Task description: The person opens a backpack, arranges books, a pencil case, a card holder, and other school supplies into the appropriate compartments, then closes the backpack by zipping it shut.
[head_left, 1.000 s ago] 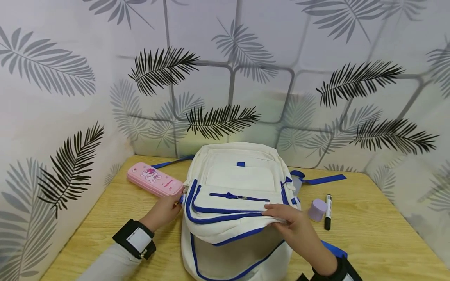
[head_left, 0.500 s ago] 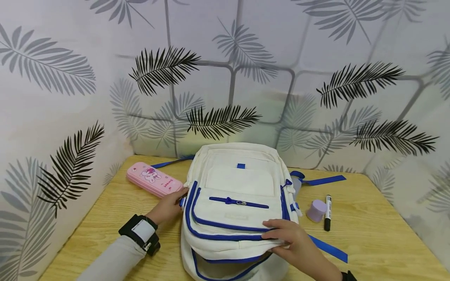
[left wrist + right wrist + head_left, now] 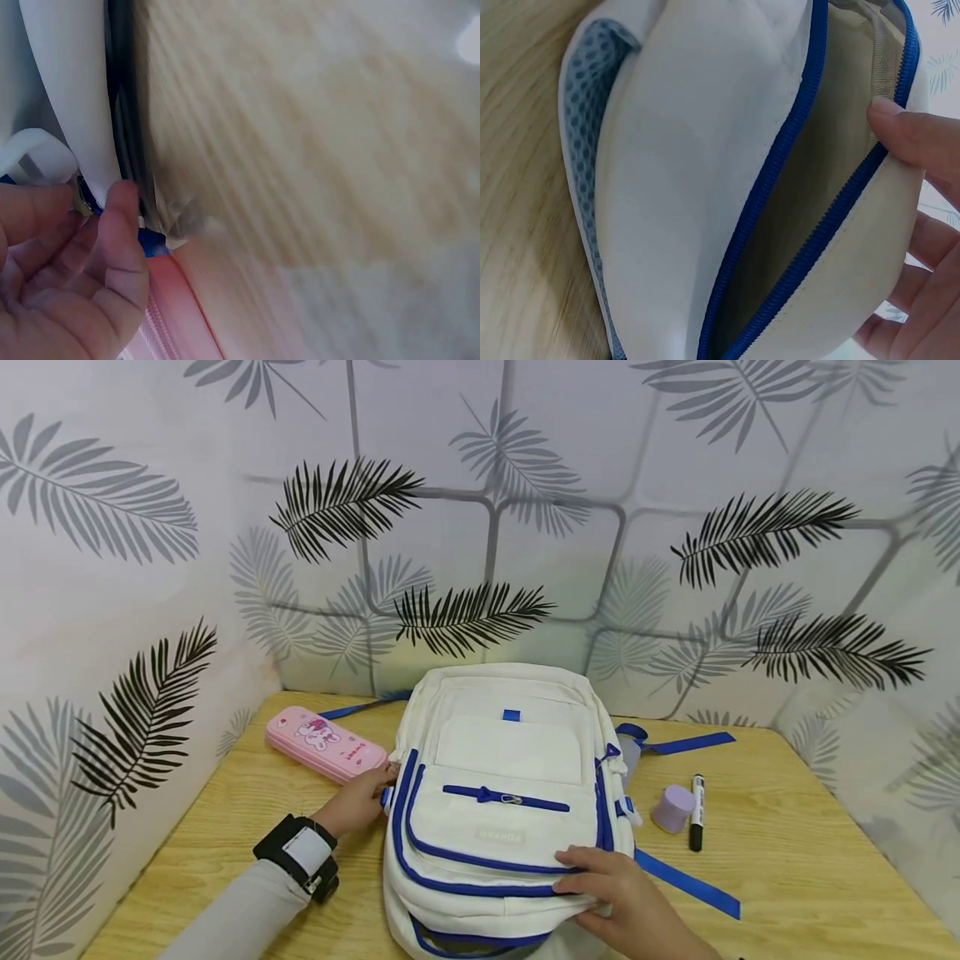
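A white backpack [image 3: 502, 835] with blue zippers lies on the table, front pockets facing up. Its main compartment [image 3: 832, 127] gapes partly open at the near end. My right hand [image 3: 622, 893] grips the flap's edge at the near right corner; in the right wrist view the thumb lies over the blue zipper [image 3: 802, 255] and the fingers go round the outside. On the bag's left side my left hand [image 3: 356, 806] pinches a small dark blue and brass-coloured zipper pull [image 3: 86, 196], mostly hidden by the fingers. A pink pencil case [image 3: 326, 743] lies just beyond that hand.
Right of the bag, a lilac round-lidded object [image 3: 673, 808] stands beside a black and white marker [image 3: 697, 812]. Blue straps [image 3: 690, 885] spread out from the bag over the wooden table [image 3: 802, 843]. A leaf-patterned wall [image 3: 480, 527] rises behind.
My right hand has lowered the raised front flap towards me, so the opening has narrowed and the pockets lie flatter. My left hand has stayed by the bag's left side.
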